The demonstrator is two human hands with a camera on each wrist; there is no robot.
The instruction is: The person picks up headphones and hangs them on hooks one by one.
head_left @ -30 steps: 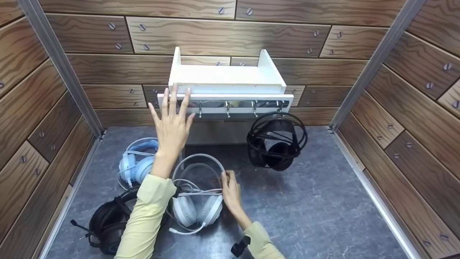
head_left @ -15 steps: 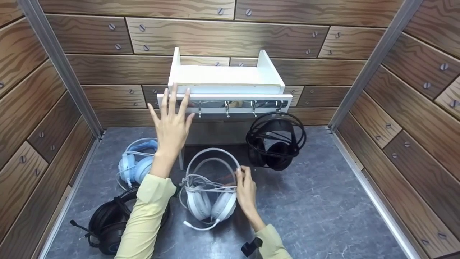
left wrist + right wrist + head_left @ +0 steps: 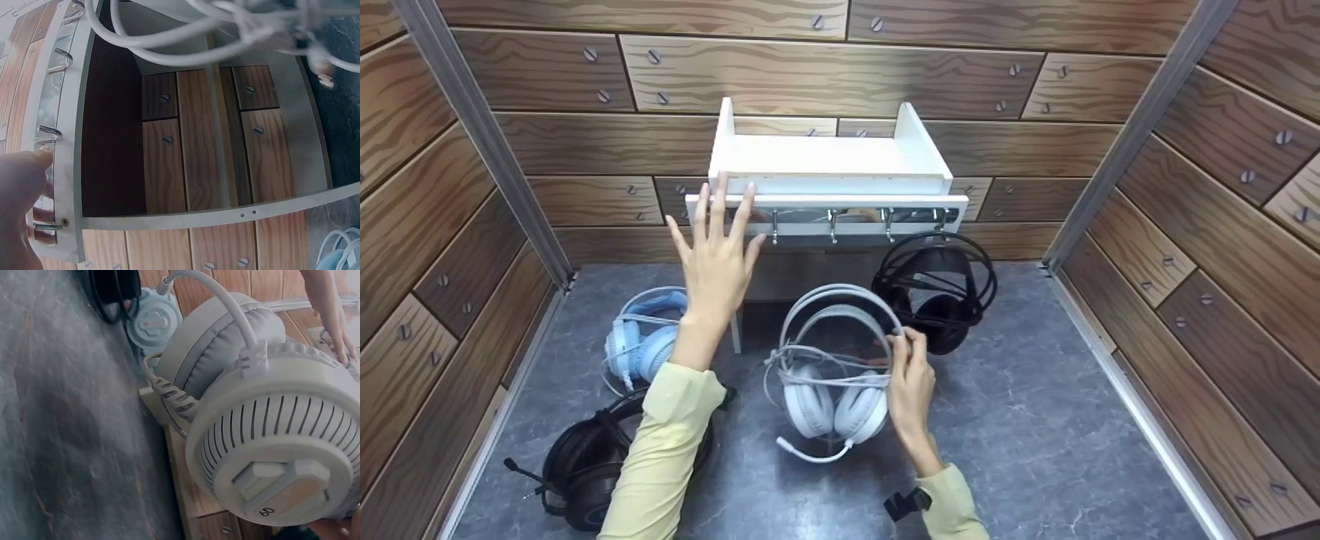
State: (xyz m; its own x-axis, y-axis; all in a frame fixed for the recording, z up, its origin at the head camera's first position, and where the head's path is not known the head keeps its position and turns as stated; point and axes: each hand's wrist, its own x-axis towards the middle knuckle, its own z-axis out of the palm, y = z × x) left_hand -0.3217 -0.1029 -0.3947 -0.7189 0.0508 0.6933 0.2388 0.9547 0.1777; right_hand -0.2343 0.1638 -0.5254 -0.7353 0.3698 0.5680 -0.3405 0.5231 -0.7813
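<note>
Altogether four headsets: two black [image 3: 936, 296], one white [image 3: 834, 375], one blue [image 3: 643, 341].

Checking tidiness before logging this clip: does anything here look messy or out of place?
Yes. The white headset in the right hand has its cable bunched loosely across the earcups. Two more headsets, light blue and black, lie on the floor, while only one black headset hangs from the hook rack.

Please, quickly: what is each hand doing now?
Left hand: open, fingers straight, touching the white rack.
Right hand: gripping the white headset by its band.
</note>
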